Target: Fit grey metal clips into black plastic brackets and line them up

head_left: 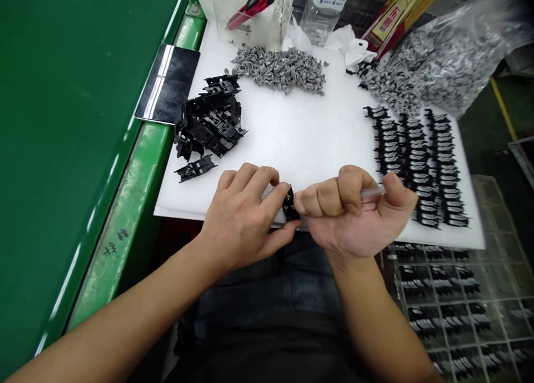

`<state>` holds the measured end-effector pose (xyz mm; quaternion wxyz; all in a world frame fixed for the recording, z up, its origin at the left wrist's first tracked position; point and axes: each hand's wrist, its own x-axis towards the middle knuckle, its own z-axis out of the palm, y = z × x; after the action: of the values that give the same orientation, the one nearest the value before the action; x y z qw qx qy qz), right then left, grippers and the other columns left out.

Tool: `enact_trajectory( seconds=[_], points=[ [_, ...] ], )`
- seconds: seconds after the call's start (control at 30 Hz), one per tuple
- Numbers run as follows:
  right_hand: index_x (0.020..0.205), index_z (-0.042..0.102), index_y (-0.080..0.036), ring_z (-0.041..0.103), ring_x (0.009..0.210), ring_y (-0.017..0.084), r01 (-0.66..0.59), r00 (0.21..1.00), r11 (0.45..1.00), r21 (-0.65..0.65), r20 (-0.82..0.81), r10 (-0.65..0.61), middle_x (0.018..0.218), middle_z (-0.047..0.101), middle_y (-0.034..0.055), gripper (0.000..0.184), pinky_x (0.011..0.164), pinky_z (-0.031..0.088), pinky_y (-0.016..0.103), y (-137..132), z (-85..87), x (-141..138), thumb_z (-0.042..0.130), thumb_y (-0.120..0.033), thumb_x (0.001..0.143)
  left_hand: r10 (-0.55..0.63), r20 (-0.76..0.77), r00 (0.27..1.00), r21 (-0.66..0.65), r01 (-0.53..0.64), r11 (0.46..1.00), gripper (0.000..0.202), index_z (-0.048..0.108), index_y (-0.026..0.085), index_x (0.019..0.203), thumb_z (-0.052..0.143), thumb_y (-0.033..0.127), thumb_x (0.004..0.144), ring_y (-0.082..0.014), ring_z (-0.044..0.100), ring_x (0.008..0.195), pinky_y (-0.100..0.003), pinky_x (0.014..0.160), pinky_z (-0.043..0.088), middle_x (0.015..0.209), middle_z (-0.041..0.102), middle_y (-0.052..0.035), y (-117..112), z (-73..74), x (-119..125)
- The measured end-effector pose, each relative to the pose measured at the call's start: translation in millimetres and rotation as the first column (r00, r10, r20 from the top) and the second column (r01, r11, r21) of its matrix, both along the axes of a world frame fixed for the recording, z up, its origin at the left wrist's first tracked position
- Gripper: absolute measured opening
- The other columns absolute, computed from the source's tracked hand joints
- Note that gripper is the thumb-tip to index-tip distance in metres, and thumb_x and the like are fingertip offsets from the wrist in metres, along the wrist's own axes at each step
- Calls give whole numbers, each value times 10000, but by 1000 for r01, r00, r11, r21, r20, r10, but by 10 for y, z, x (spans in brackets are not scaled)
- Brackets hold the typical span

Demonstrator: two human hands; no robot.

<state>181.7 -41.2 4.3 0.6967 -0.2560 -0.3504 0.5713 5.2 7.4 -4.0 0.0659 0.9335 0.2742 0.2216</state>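
My left hand is closed, with a small black plastic part pinched between its thumb and fingers at the near edge of the white board. My right hand is turned palm up, its fingers curled round a thin translucent stick that shows between thumb and forefinger. Those curled fingers come right up against the black part and hide its right side. Left of my hands lies a pile of black plastic parts, with a single black part just in front of it.
Small grey pieces are heaped at the back. Assembled black-and-grey parts stand in rows at the right, near a clear bag of grey pieces. A phone lies on the green rail. A compartment tray sits below right.
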Motion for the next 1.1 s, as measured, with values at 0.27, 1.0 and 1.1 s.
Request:
enact_trajectory(
  seconds=[0.27, 1.0, 1.1],
  points=[
    [605, 315, -251, 138, 418, 118, 17, 1000, 1000, -1, 1, -17, 463, 167, -73, 510, 484, 239, 326, 10, 3, -12, 401, -574, 990, -2, 1, 1000, 3, 2, 1000, 478, 696, 166, 1215, 598, 568, 975, -321, 567, 1025, -473, 812, 387, 1192, 687, -114, 6, -14, 13],
    [608, 337, -250, 137, 421, 120, 55, 998, 998, 33, 20, -56, 461, 188, -73, 499, 478, 246, 328, -34, -11, 1, 356, -564, 996, 34, -21, 999, -1, -35, 999, 476, 700, 171, 1189, 595, 577, 964, -326, 566, 1026, -477, 811, 377, 1204, 685, -121, -25, 4, 26],
    [609, 338, -250, 143, 424, 121, 48, 999, 998, 38, 12, -48, 464, 188, -73, 499, 483, 248, 329, -38, -20, 1, 356, -562, 999, 32, -23, 999, 1, -32, 999, 469, 696, 170, 1193, 593, 569, 968, -328, 565, 1032, -474, 815, 377, 1206, 689, -128, -26, 5, 28]
  ],
)
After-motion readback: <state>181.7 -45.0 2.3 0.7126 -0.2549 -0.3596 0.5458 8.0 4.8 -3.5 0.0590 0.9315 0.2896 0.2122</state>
